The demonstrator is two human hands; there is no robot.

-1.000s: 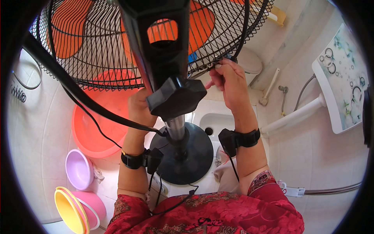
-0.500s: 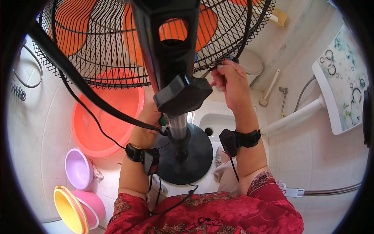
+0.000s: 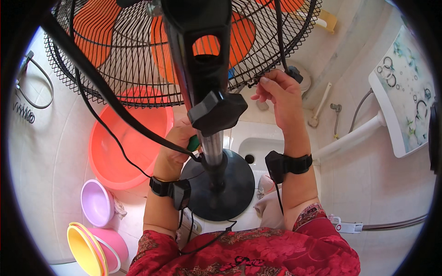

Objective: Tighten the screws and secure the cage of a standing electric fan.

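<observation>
A stand fan fills the upper middle, with orange blades (image 3: 172, 53) behind a black wire guard (image 3: 115, 76). Its black post carries a knob (image 3: 216, 112), below which a chrome tube (image 3: 212, 147) runs down to a round black base (image 3: 221, 198). Partly hidden behind a black cord and the post, my left hand (image 3: 177, 140) is closed on a small green thing (image 3: 193, 143) beside the tube. At the guard's right lower rim my right hand (image 3: 280, 89) pinches, thumb against fingers, near a small dark part. Whether it grips that part is hard to make out.
Left on the floor stand a big coral basin (image 3: 103, 158), a purple basin (image 3: 96, 202) and a pink bucket (image 3: 117, 244) with a yellow basin (image 3: 83, 246). A squat toilet (image 3: 262, 147) lies behind the base. A patterned white panel (image 3: 403, 96) juts from the right.
The fan's head and post have shifted slightly in view. My right hand has moved a little to the right along the guard's rim. More of the green thing shows by my left hand.
</observation>
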